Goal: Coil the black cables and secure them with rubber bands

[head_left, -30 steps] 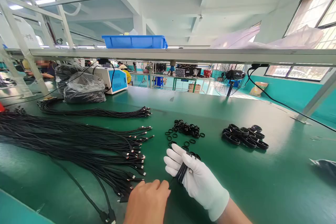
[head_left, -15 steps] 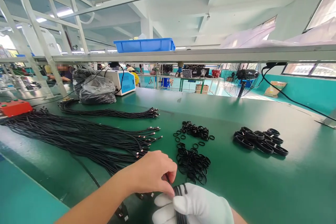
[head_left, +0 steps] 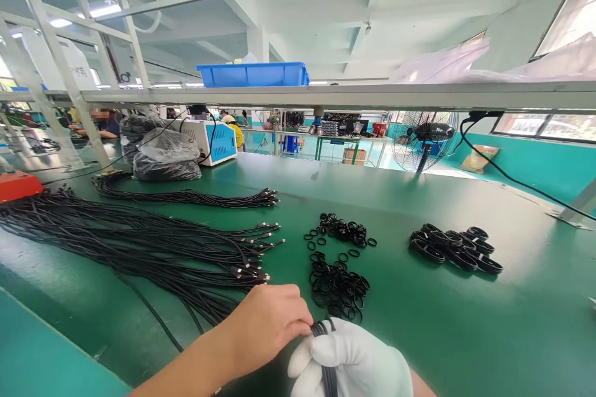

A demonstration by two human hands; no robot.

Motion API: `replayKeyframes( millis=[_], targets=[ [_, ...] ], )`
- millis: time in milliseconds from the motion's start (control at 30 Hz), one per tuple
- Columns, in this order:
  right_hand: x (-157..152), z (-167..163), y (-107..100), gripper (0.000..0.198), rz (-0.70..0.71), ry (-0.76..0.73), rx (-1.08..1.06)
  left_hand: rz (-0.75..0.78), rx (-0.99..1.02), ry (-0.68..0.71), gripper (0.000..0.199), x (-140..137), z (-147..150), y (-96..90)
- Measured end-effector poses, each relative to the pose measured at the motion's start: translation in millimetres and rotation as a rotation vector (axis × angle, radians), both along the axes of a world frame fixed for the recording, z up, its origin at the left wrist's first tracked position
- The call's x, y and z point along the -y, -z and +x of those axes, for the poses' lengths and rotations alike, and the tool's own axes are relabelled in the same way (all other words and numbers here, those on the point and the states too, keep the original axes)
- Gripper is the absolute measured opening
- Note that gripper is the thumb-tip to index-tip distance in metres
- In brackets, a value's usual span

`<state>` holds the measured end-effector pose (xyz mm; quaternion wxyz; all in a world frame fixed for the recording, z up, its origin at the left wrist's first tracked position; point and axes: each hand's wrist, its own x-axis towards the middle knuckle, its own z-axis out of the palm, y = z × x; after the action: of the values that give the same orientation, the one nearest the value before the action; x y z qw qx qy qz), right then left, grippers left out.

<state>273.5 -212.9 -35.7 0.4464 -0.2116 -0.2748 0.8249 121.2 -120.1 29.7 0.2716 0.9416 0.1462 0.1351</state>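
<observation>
My right hand (head_left: 349, 356), in a white glove, is closed around a looped black cable (head_left: 329, 378) near the bottom of the view. My bare left hand (head_left: 274, 325) pinches the cable at the top of the loops, its fingertips against the gloved fingers. A thin black strand stands up beside the gloved index finger. Just beyond my hands lies a heap of black rings (head_left: 338, 285), with a second heap of smaller rings (head_left: 347, 231) behind it. To the left, a spread of straight black cables (head_left: 139, 242) points its metal plugs toward the middle.
Coiled black cables (head_left: 454, 248) are piled at the right on the green table (head_left: 526, 316). Another cable bundle (head_left: 195, 198), a plastic-wrapped pack (head_left: 165, 155), a blue-white machine (head_left: 212, 141) and a red box (head_left: 18, 186) stand left. A shelf (head_left: 279, 97) crosses above, carrying a blue bin (head_left: 254, 74).
My left hand has lowered slightly and closed in on the loops. The plugs that hung below my left wrist no longer show. The view has shifted slightly.
</observation>
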Motion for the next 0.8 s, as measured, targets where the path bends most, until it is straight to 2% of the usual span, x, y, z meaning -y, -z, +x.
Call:
replayKeyframes(
  millis=[67, 133, 167, 233, 300, 400, 533, 600, 700, 800],
  targets=[
    [2.3, 0.7, -2.5, 0.036, 0.056, 0.011, -0.012, -0.524, 0.019, -0.053, 0.006, -0.2, 2.8, 5.5],
    [3.9, 1.0, -4.4, 0.038, 0.112, 0.015, -0.041, -0.988, 0.097, -0.045, 0.021, 3.8, 7.5, 17.9],
    [4.3, 1.1, -4.9, 0.038, 0.131, 0.015, -0.052, -1.151, 0.155, -0.026, 0.028, 7.2, 10.7, 25.8],
    [5.0, 1.2, -5.0, 0.035, 0.157, 0.039, -0.044, -1.310, 0.294, -0.008, 0.038, 15.5, 17.9, 41.2],
    [5.5, 1.4, -4.6, 0.033, 0.173, 0.104, -0.010, -1.322, 0.406, -0.023, 0.045, 23.0, 24.3, 50.8],
    [5.5, 4.5, -5.6, 0.034, 0.179, 0.182, 0.065, -1.167, 0.465, -0.076, 0.043, 30.3, 27.6, 47.2],
    [6.2, 18.7, -14.7, 0.040, 0.275, 0.091, 0.297, -0.826, 0.346, -0.182, 0.016, 38.5, 21.2, 25.5],
    [9.8, 26.9, -23.1, 0.036, 0.319, 0.030, 0.405, -0.723, 0.327, -0.209, 0.013, 43.9, 18.0, 20.0],
    [18.5, 33.9, -38.9, 0.031, 0.319, -0.034, 0.467, -0.686, 0.365, -0.244, 0.014, 52.1, 16.5, 23.9],
    [24.4, 34.1, -54.8, 0.032, 0.321, -0.073, 0.516, -0.588, 0.496, -0.291, 0.009, 61.2, 17.3, 38.2]
  ],
)
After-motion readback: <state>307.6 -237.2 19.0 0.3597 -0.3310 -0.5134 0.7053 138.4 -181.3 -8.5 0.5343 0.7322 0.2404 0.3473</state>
